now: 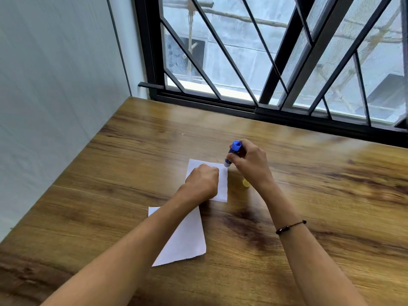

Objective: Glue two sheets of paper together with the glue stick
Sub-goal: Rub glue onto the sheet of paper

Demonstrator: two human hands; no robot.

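Wood-grain surface [309, 173] fills the lower frame, under a black-barred window [276, 51] at upper right. At centre my left hand [202, 183] presses, fingers curled, on the upper paper sheet [223, 188]. My right hand [249, 162] has its grip clamped on the blue glue stick [233, 152], tip touching that sheet's top right corner. A yellow cap [245, 183] lies just right of the sheet. The second paper sheet [187, 239] lies below, partly under my left forearm.
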